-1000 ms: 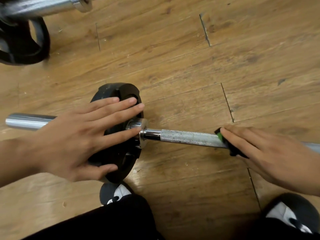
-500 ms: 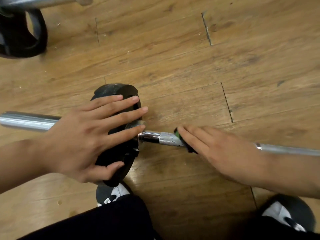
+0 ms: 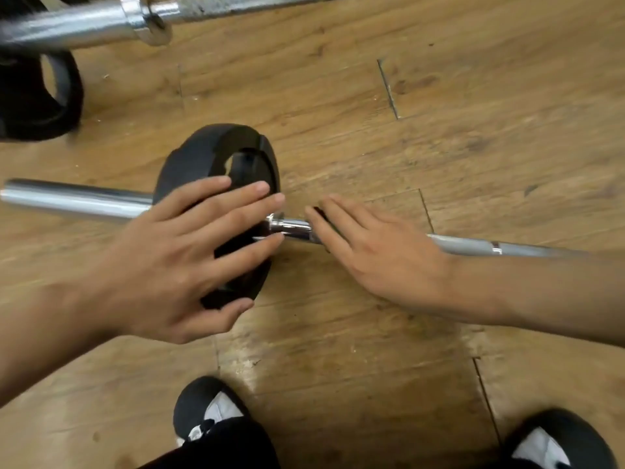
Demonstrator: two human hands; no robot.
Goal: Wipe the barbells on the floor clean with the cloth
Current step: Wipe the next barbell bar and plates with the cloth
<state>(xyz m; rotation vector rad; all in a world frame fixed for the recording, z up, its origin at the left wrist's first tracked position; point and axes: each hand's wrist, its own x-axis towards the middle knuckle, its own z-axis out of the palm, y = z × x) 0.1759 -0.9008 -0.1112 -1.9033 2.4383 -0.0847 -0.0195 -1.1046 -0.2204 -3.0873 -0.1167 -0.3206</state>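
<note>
Head view: cloth beneath right hand fingers, on barbell.

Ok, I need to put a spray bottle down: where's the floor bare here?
Bare floor lies beyond the near barbell, right of the plate, up to the far barbell; another patch lies between the left shoe and right shoe. Crowded where the left hand and right hand meet by the plate.

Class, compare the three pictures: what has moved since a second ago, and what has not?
The right hand slid the cloth along the barbell shaft toward the black plate, nearly reaching the collar. The left hand stayed spread flat on the plate.
</note>
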